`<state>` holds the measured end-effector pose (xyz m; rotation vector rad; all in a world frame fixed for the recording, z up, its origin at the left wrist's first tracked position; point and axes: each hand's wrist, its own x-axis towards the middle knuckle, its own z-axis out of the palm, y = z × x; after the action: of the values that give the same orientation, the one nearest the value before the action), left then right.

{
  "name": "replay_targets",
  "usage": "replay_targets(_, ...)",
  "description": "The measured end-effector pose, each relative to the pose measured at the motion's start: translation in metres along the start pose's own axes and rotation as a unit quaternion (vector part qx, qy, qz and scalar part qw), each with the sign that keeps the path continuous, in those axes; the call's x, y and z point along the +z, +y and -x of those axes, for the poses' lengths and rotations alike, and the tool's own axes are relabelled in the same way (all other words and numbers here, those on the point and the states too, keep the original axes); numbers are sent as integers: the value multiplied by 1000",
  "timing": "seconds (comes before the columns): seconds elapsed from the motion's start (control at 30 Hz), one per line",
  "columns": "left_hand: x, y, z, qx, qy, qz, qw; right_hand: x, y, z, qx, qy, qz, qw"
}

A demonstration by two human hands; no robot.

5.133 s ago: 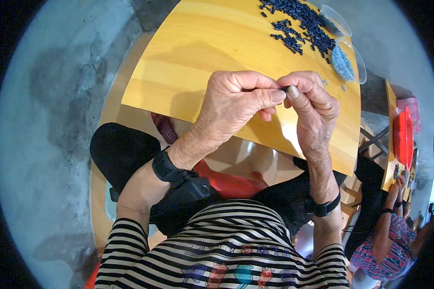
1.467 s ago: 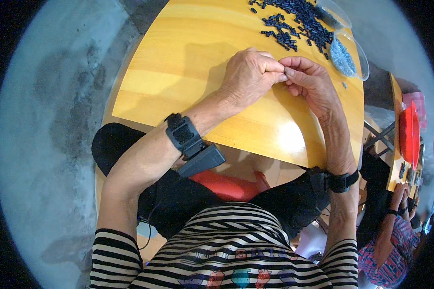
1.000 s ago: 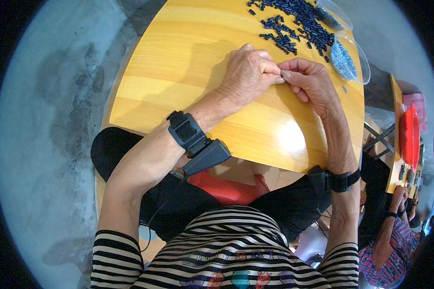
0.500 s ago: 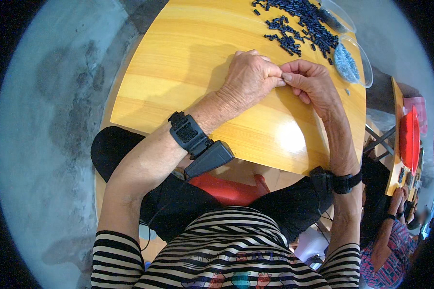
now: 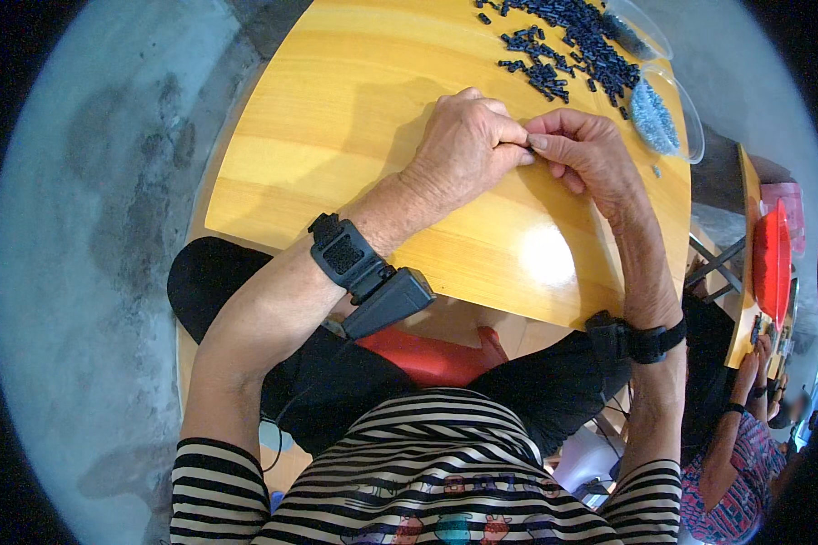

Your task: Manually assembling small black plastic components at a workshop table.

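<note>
Above the wooden table, my left hand and my right hand meet fingertip to fingertip. The left hand is closed, thumb pressed against the bent forefinger. On the right, thumb and forefinger pinch together, with the other fingers curled beneath. A dark speck shows where the fingertips touch, but what they hold is too small and covered to make out. Beyond the right hand lies a loose heap of small black cylindrical pieces. Nearest to that hand is a clear plastic tub with light blue small parts, tipped toward the table.
Another clear tub with dark contents stands at the far right edge. One tiny blue piece lies loose near the right edge. Past it, another person works at a second table holding a red basin.
Both hands stay joined at the fingertips and have barely shifted; my left hand and forearm moved slightly to the left. The other person's hands moved a little farther up their table.
</note>
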<state>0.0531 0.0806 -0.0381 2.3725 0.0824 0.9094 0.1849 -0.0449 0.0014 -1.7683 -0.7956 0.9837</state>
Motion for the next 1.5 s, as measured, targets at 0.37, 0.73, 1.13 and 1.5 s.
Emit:
replay_targets(0.37, 1, 1, 0, 31, 14, -44, 998, -4, -6, -5, 18, -24, 67, 997)
replay_targets(0.73, 5, 1, 0, 53, 31, -19, 998, -5, -17, -2, 23, -64, 103, 992)
replay_targets(1.13, 5, -2, -3, 47, 18, -2, 999, -9, -16, -7, 7, -81, 115, 990)
replay_targets(1.5, 5, -3, 0, 27, -2, 1, 1000, -5, -22, -2, 31, -100, 120, 987)
